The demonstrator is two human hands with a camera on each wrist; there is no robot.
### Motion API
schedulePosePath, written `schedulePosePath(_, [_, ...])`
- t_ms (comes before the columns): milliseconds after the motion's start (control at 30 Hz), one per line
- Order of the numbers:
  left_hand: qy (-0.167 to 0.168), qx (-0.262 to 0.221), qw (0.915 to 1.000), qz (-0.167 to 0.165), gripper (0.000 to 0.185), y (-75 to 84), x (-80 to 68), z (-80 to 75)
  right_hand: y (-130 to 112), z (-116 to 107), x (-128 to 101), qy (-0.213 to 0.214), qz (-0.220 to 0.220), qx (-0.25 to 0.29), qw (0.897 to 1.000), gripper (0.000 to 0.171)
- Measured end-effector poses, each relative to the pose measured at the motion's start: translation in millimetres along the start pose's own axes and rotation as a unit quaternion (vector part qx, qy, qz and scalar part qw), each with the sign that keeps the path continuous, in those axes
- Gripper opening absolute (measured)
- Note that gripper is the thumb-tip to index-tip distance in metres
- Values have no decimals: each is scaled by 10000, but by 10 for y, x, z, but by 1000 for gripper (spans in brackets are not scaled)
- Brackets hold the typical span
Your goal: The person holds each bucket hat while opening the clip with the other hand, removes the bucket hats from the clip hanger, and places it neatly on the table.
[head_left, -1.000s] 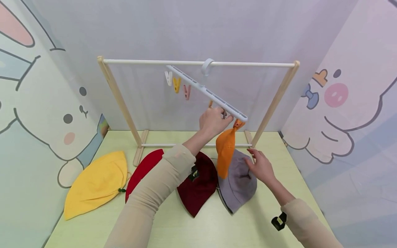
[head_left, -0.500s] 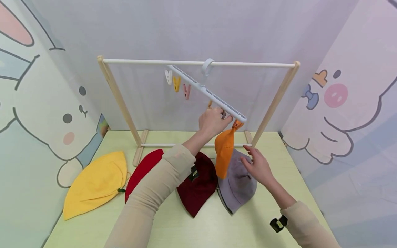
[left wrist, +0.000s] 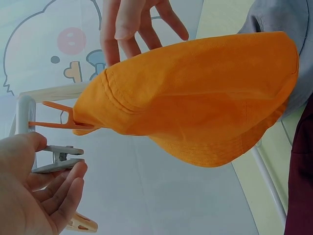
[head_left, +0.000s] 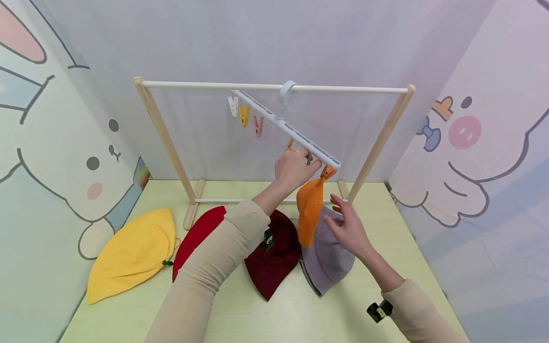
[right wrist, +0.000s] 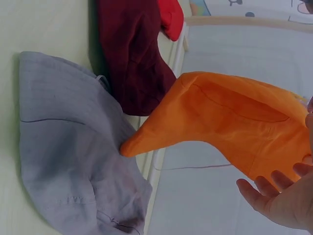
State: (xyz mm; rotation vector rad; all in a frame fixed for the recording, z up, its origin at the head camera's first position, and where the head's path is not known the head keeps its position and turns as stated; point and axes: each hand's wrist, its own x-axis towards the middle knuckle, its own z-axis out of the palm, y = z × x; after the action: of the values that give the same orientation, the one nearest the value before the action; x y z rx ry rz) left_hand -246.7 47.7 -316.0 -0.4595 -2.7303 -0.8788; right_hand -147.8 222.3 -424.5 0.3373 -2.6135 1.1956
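An orange bucket hat (head_left: 310, 207) hangs from the right end of a pale blue hanger (head_left: 280, 123), held by an orange clothespin (left wrist: 66, 117). My left hand (head_left: 296, 169) is at the hanger just left of it. In the left wrist view, its thumb and fingers pinch a grey clothespin (left wrist: 61, 154), with nothing between the clip's tips. Beside the orange hat is my right hand (head_left: 349, 231), fingers loosely extended and holding nothing; whether its fingertips touch the fabric I cannot tell. Below it a grey bucket hat (right wrist: 78, 147) lies on the table.
A yellow hat (head_left: 133, 257), a red hat (head_left: 199, 233) and a maroon hat (head_left: 274, 267) lie along the table. The hanger hooks over a white rod of a wooden rack (head_left: 165, 136). White, yellow and pink clothespins (head_left: 258, 126) hang at its far end.
My right hand has moved left and slightly up, closer to the orange hat. The left hand stays at the hanger, and the hanger and hat have shifted only slightly left.
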Motion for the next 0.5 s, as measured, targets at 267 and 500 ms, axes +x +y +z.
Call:
schedulePosePath(267, [13, -61, 10000, -16, 31, -9, -6, 5, -108, 77, 6, -5, 75, 118, 9999, 65])
schedulePosePath(500, [10, -45, 10000, -28, 31, -10, -6, 9, -209, 161, 41, -51, 316, 396, 9987, 69])
